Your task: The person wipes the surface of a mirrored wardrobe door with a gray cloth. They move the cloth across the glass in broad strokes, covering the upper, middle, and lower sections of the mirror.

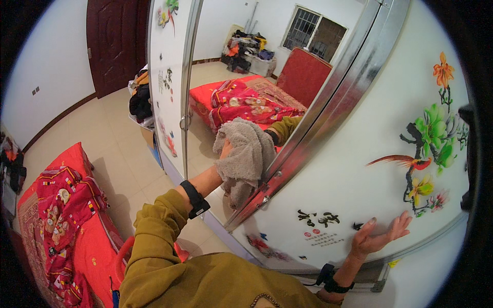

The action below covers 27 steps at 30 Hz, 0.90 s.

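Note:
A grey-beige fluffy cloth (246, 150) lies against the mirror panel (219, 57) of a wardrobe sliding door, bunched under my left hand (226, 150). Folds of the cloth hide most of the fingers, and its lower end hangs down beside the metal door frame (308, 127). At the right, my right hand (381, 235) has its fingers apart and holds nothing. It is in front of the lower part of a white door panel (358, 165) painted with flowers and a red bird; whether it touches the panel is unclear. Both wrists wear black bands.
A bed with a red sheet (92, 250) and a patterned red quilt (57, 215) stands at the left. Past the wardrobe's far end are piled clothes (140, 102) and a dark red door (117, 42). A curved red bar (123, 258) stands beside my left arm. The mirror reflects the room.

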Each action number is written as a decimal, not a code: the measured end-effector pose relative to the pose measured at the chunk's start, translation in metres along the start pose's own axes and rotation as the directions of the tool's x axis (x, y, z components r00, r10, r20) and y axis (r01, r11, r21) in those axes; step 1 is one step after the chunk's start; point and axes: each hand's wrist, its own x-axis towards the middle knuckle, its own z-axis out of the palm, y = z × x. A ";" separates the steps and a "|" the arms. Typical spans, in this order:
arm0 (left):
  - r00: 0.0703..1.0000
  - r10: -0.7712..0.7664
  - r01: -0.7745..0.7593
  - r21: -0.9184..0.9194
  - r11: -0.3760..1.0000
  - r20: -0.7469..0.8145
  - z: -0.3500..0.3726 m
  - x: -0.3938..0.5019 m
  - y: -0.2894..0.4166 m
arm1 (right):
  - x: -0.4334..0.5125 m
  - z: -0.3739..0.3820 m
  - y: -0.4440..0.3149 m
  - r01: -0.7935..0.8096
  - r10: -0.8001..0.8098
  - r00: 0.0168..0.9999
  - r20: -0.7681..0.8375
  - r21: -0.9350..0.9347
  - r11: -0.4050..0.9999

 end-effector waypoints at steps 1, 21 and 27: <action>0.998 0.065 -0.065 0.083 0.994 0.003 -0.002 0.001 0.007 | 0.000 0.000 0.000 0.002 -0.002 1.000 0.006 -0.004 1.000; 0.716 0.682 -0.577 0.423 0.698 -0.149 -0.050 0.277 0.199 | 0.001 0.004 -0.001 -0.006 0.006 1.000 -0.012 -0.039 0.999; 0.757 0.642 -0.551 0.409 0.727 -0.122 -0.032 0.236 0.166 | 0.000 0.005 0.000 -0.013 0.012 1.000 -0.021 -0.036 0.999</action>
